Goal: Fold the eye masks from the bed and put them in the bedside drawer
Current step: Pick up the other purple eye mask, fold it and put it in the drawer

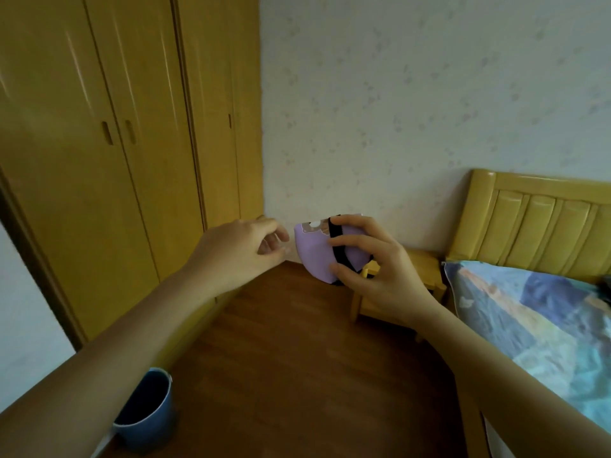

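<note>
A purple eye mask [314, 252] with a black strap is folded in half and held up in the air in front of the wall. My right hand [373, 269] grips it from the right, thumb and fingers around the strap side. My left hand [244, 249] hovers just left of the mask, fingers loosely curled, holding nothing and not touching it. Behind my right hand stands the yellow wooden bedside table [423, 269], mostly hidden; its drawer cannot be made out. The bed [535, 319] with a blue patterned cover lies at the right.
A yellow wardrobe [132, 143] fills the left side. A blue bin [148, 411] stands on the brown wooden floor [297, 358] at lower left. The yellow headboard [535, 226] rises against the pale wall at the right.
</note>
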The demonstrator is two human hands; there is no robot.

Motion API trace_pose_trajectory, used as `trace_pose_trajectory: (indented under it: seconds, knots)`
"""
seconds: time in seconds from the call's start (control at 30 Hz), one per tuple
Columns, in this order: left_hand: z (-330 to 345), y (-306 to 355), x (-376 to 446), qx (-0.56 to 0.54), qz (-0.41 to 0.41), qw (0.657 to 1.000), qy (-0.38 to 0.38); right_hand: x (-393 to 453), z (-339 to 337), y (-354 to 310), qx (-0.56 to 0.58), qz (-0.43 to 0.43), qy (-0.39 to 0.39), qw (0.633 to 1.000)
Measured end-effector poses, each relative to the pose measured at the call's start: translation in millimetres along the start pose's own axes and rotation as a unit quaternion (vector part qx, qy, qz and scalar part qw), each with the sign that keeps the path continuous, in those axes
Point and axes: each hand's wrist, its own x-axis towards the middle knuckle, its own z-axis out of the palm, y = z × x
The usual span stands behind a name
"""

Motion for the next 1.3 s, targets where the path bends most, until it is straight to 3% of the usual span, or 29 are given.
trace_pose_trajectory:
  seconds: [0.43, 0.73, 1.07, 1.3]
  knots:
    - [137.1, -64.0, 252.5, -0.074, 0.039, 0.995, -0.050, 100.3, -12.6, 219.5, -0.050, 0.078, -0.001, 0.996]
    - [250.4, -49.6, 411.2, -0.119, 0.107, 0.978, -0.131, 112.6, -45.3, 360.1, -0.093, 0.194, 0.033, 0.976]
    - [431.5, -32.0, 566.0, -0.148, 0.100, 0.959, -0.222, 116.9, -80.5, 585.3, -0.049, 0.288, 0.027, 0.956]
    - [577.3, -42.2, 656.0, -0.124, 0.053, 0.943, -0.305, 104.5, -59.9, 760.7, 0.035, 0.410, 0.027, 0.911]
